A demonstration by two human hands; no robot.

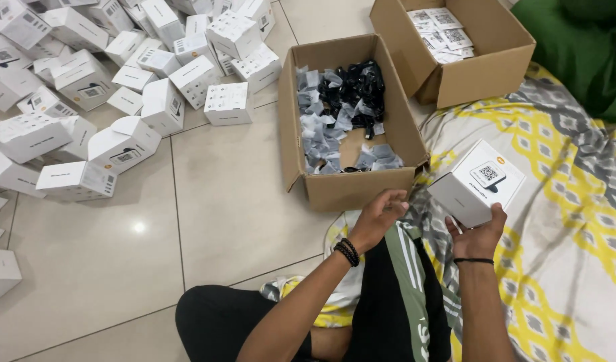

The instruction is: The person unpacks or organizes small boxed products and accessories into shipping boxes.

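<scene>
While the left hand (378, 218) hovers empty, right fingers (497, 216) cradle the white box (477, 182)

Pale glossy floor tiles (234, 201) with thin grout lines catch an overhead light's glare (139, 227); a yellow-and-grey patterned sheet (563, 221) covers the floor's right side.

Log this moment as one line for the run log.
right hand: holds small white box | left hand: empty, near cardboard box of bagged black cables | white boxes piled on floor
</scene>
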